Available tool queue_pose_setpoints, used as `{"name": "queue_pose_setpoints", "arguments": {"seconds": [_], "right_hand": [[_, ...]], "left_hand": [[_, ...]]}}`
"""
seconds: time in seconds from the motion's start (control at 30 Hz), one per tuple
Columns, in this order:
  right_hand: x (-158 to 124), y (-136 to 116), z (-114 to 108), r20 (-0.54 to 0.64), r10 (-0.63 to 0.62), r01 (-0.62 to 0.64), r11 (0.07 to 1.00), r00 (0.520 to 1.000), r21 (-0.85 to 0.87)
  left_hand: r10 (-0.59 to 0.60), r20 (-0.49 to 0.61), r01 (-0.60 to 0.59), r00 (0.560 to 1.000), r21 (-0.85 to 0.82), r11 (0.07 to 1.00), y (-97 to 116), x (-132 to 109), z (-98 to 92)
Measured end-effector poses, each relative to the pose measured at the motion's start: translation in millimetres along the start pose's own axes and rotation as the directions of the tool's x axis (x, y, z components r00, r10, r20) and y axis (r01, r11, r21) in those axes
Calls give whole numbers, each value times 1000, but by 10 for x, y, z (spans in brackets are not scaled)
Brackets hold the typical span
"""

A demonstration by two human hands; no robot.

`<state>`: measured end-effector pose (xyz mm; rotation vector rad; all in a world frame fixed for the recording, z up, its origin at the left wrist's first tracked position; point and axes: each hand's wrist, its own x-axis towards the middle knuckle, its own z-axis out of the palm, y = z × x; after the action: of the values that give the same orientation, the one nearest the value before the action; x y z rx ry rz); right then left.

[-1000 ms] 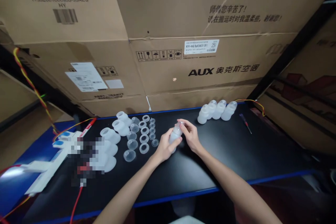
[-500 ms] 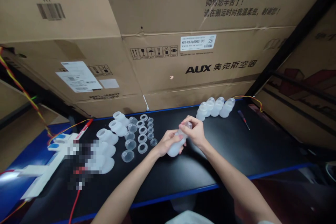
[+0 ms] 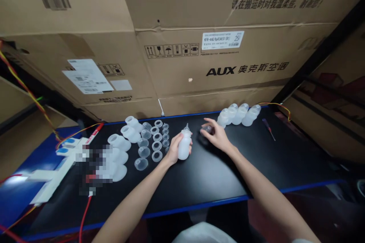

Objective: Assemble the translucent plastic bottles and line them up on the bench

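Observation:
In the head view, my left hand is wrapped around a white baby bottle, which stands nearly upright above the table. A clear pointed nipple sticks up from the bottle's collar. My right hand, apart from the bottle on its right, pinches a clear dome cap between thumb and fingers. Left of my left hand lie several white rings, several clear nipples and a column of clear dome caps. Beyond my right hand is a group of capped bottles.
Open white bottles lie at the left, beside a blurred patch and a white power strip. A screwdriver rests on the right of the black table. Large cardboard boxes form the back wall.
My right hand has come away from the bottle to the right, holding the clear cap. The nipple on the bottle is now exposed. My left hand still grips the bottle, now more upright.

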<state>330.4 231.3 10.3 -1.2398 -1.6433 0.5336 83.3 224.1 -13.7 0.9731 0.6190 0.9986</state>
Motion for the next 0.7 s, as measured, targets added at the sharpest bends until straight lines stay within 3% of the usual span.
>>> {"name": "queue_pose_setpoints", "arguments": {"seconds": [0.1,0.17,0.27,0.5,0.7], "right_hand": [[-137,50,256,210,-90,124,981,973,-152],[-165,22,296,200,-156,195,962,967,-193],[-177,-99,266,75,-217,227,956,973,-186],[-257,-424,271,56,-102,96,990,993,103],[-260,-421,290,77,52,-76,931,996,356]], "left_hand": [[2,-22,-1,1000,76,997,4,2,25],[18,-14,-16,1000,127,992,6,-19,50],[21,-8,-19,1000,213,977,0,-51,97],[30,60,-49,998,347,937,29,-112,144],[1,93,-34,996,356,934,61,-140,129]]}}
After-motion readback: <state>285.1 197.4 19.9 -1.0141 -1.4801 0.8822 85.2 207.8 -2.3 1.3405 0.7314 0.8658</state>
